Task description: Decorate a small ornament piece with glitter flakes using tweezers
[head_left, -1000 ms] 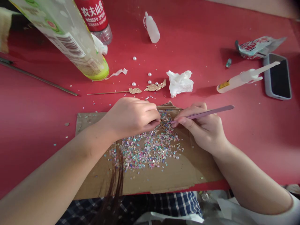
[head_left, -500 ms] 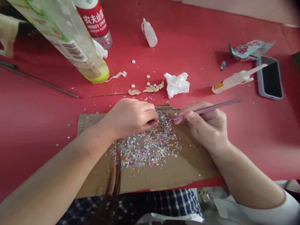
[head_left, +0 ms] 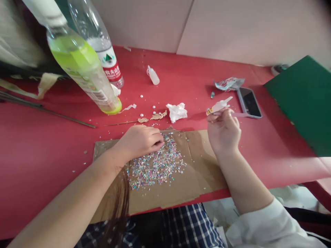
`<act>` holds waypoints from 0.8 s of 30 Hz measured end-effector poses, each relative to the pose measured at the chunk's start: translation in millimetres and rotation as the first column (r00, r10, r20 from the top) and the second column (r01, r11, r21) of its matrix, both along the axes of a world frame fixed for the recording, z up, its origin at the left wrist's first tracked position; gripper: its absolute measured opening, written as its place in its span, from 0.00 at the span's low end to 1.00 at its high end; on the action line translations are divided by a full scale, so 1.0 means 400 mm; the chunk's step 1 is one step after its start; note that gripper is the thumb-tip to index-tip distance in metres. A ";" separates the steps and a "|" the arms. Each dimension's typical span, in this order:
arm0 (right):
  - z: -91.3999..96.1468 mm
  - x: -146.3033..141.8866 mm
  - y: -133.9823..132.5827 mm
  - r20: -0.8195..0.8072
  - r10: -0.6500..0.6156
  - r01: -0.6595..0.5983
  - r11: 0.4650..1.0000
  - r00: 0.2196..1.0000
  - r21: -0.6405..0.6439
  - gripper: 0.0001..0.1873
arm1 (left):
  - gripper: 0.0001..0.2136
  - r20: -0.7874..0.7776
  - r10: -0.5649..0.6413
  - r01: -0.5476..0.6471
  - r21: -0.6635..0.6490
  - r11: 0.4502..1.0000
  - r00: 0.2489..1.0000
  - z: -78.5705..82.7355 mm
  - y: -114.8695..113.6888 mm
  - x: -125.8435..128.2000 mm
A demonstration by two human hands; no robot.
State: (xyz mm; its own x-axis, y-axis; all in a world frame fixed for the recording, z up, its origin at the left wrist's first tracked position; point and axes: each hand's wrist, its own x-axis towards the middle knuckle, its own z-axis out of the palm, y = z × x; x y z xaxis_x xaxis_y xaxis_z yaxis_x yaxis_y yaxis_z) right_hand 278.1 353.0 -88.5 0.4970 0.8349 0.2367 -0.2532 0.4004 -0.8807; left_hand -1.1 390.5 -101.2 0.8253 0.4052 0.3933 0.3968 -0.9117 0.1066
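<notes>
My left hand rests with fingers curled on the brown cardboard sheet, at the top edge of a pile of small iridescent flakes; what it pinches is hidden. My right hand is lifted off the cardboard toward the right, closed around the pink tweezers, whose handle sticks out to the right. It is close to the white glue tube lying on the red table.
Two drink bottles, one green and one red-labelled, stand at the back left. A small dropper bottle, crumpled tissue, pearls, gold leaf pieces, a thin stick, a phone, a wrapper and a green board lie around.
My view has tilted up and pulled back. My right hand with the tweezers has moved off the flake pile, up and right toward the glue tube. My left hand stays put.
</notes>
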 end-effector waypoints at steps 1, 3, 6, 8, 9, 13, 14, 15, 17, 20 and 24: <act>-0.001 0.001 0.002 -0.007 0.000 -0.001 1.000 1.000 -0.014 0.12 | 0.14 -0.012 0.000 0.000 0.000 1.000 1.000 0.002 0.000 -0.002; -0.002 -0.002 0.005 -0.011 0.002 -0.002 1.000 1.000 -0.016 0.12 | 0.15 -0.014 0.000 0.001 0.024 1.000 1.000 0.007 0.001 -0.007; -0.001 -0.007 0.005 -0.015 0.010 -0.010 1.000 1.000 -0.020 0.12 | 0.18 -0.009 0.020 -0.019 0.053 0.998 1.000 0.018 0.002 -0.014; 0.001 -0.005 0.002 -0.011 0.019 -0.019 0.999 1.000 -0.028 0.13 | 0.18 -0.004 0.047 -0.047 0.064 0.997 0.999 0.027 0.007 -0.017; 0.004 -0.002 -0.001 -0.007 0.024 -0.025 0.999 1.000 -0.034 0.13 | 0.19 -0.001 0.064 -0.064 0.068 0.996 0.998 0.031 0.010 -0.018; 0.035 0.039 -0.021 0.009 -0.005 0.005 1.000 1.000 -0.024 0.14 | 0.18 -0.001 0.144 -0.143 0.074 0.987 0.990 0.051 0.025 -0.023; 0.051 0.056 -0.028 0.009 -0.031 0.031 1.000 0.999 -0.005 0.14 | 0.18 -0.006 0.160 -0.159 0.071 0.985 0.987 0.057 0.026 -0.025; 0.070 0.075 -0.035 0.007 -0.066 0.065 0.998 0.998 0.024 0.13 | 0.17 -0.015 0.173 -0.172 0.067 0.983 0.985 0.065 0.026 -0.028; 0.115 0.117 -0.051 -0.004 -0.134 0.133 0.988 0.991 0.083 0.13 | 0.16 -0.039 0.195 -0.193 0.055 0.980 0.980 0.084 0.018 -0.037; 0.185 0.181 -0.082 -0.006 -0.191 0.190 0.970 0.982 0.148 0.12 | 0.16 -0.074 0.233 -0.231 0.038 0.972 0.970 0.121 -0.010 -0.055; 0.246 0.269 -0.143 -0.005 -0.246 0.242 0.949 0.969 0.199 0.08 | 0.16 -0.104 0.304 -0.305 0.009 0.952 0.947 0.168 -0.072 -0.090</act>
